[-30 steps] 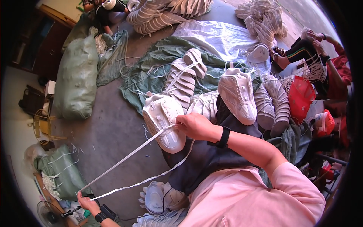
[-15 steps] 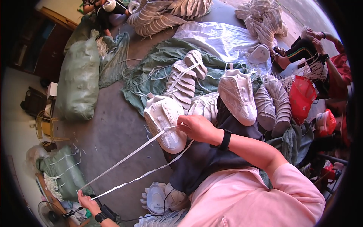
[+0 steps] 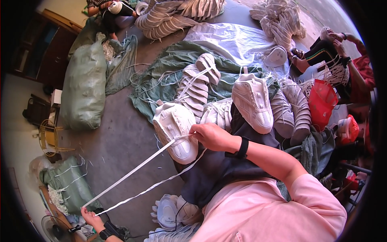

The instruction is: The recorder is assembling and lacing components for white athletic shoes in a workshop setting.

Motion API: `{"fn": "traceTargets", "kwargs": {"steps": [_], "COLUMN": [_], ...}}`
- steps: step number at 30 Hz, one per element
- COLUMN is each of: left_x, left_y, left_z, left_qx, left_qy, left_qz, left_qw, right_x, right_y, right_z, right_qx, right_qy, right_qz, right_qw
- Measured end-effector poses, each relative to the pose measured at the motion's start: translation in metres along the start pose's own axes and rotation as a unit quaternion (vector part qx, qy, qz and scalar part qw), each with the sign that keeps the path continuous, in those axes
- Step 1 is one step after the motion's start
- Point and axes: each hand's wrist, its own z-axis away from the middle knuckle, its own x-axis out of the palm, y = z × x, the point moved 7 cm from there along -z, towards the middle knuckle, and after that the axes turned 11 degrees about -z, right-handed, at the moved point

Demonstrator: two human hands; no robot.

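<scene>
A white shoe upper (image 3: 175,129) rests on my lap, toe toward me. Across it, my right hand (image 3: 209,136) pinches a white shoelace (image 3: 133,171) near the eyelets. The lace stretches down to the lower left, where my left hand (image 3: 92,218) grips it with closed fingers, so two strands run between my hands. One strand is taut and straight; the other is twisted and slightly slack. A second white shoe upper (image 3: 253,104) sits to the right on my dark-clad leg. Whether the lace passes through an eyelet is hidden by my right hand.
Stacked shoe uppers (image 3: 193,88) lie ahead on a green sheet (image 3: 161,80). Stuffed green sacks (image 3: 82,88) stand at left, with a fan (image 3: 54,230) at lower left. More uppers (image 3: 167,211) lie beside me. Two other people sit at far left and right, near a red bag (image 3: 322,103).
My left hand has shifted slightly down and to the left, still holding the lace. My right hand and both shoe uppers stay almost where they were.
</scene>
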Motion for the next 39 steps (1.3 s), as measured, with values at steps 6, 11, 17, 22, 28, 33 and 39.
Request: {"fn": "traceTargets", "kwargs": {"steps": [6,11,17,22,28,33,39], "left_x": [0.004,-0.008,-0.019,-0.032,-0.036,-0.028,-0.043], "left_y": [0.017,0.023,0.033,0.039,0.052,0.060,0.057], "left_z": [0.011,0.006,-0.004,-0.018,-0.019,-0.005,-0.009], "left_qx": [0.002,-0.018,0.001,-0.001,0.015,0.020,0.031], "left_qy": [0.008,0.036,0.033,0.025,0.035,0.047,0.052], "left_qz": [0.020,0.026,0.021,0.047,0.046,0.031,0.010], "left_qw": [1.000,0.999,0.999,0.999,0.998,0.998,0.998], "right_x": [-0.003,-0.006,-0.006,-0.004,-0.007,-0.011,-0.010], "right_y": [0.001,0.001,0.001,0.002,0.004,0.004,-0.002], "right_z": [0.001,0.001,0.003,0.005,0.007,0.013,0.018], "right_qx": [0.026,0.023,0.003,0.035,0.065,0.084,0.092], "right_qy": [0.016,0.023,0.021,0.019,0.019,0.016,-0.024], "right_qz": [0.009,0.015,0.024,-0.007,-0.033,-0.042,0.024], "right_qw": [1.000,0.999,0.999,0.999,0.997,0.995,0.995]}}
